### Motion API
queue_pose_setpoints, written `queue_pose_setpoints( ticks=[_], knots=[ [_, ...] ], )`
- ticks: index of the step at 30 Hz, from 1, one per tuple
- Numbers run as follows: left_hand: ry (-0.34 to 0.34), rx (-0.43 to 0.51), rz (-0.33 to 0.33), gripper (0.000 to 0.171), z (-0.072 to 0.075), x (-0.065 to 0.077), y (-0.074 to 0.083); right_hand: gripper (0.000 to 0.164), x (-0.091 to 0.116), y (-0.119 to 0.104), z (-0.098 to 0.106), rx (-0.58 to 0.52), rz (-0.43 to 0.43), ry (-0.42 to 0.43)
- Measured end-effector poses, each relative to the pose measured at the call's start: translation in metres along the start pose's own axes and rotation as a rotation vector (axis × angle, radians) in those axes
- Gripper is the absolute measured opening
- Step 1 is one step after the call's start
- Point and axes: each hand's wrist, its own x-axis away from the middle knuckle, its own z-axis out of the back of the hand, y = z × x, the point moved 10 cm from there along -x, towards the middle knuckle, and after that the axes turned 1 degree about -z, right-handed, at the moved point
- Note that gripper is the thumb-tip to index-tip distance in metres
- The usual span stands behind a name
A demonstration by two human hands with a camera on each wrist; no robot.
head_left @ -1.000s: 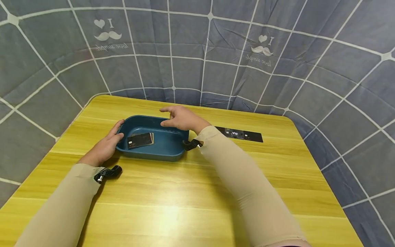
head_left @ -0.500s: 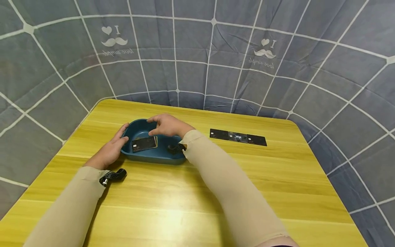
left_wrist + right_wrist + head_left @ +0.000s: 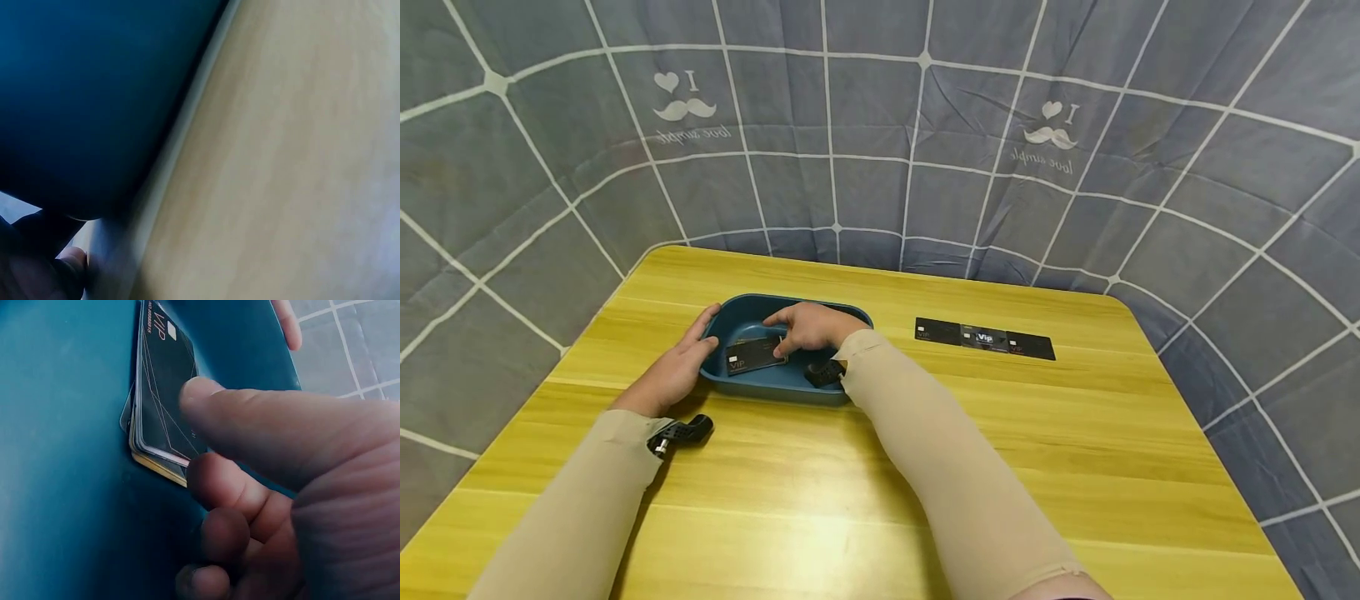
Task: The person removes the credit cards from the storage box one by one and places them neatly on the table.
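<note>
A blue plastic bin [image 3: 775, 392] stands left of the table's middle. My left hand [image 3: 672, 371] holds its left end, with the thumb at the rim and the fingers spread along the outside. Inside lies a small stack of cards, topped by a black VIP card [image 3: 749, 356]. My right hand [image 3: 808, 327] reaches into the bin over the stack's right end. In the right wrist view its thumb [image 3: 200, 397] lies against the top card, and other fingertips are close to the card's short edge. The index finger shows only in the head view, apart from the thumb.
A row of three dark cards [image 3: 985, 338] lies on the wooden table [image 3: 1000, 450], right of the bin. Behind the table hangs a grey-blue checked curtain [image 3: 880, 108]. Black wrist mounts [image 3: 688, 430] stick out from both sleeves; the right one is within the bin.
My right hand has moved down and left into the bin, and its thumb now touches the card stack. The left hand stays at the bin's left end. The view has shifted slightly.
</note>
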Motion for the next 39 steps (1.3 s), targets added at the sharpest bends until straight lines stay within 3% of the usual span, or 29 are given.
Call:
queue_pose_setpoints(
  ticks=[11,19,39],
  knots=[
    [0.018,-0.015,0.019,0.063,-0.005,-0.001,0.001,0.07,0.001,0.01,-0.004,0.06,-0.017,0.02],
    [0.029,-0.021,0.024,0.063,-0.008,-0.001,0.002,0.061,0.003,0.012,-0.004,0.075,-0.002,0.051],
    [0.041,-0.012,0.015,0.062,-0.009,-0.002,0.003,0.062,0.001,0.013,-0.002,-0.033,0.032,0.05]
  ],
)
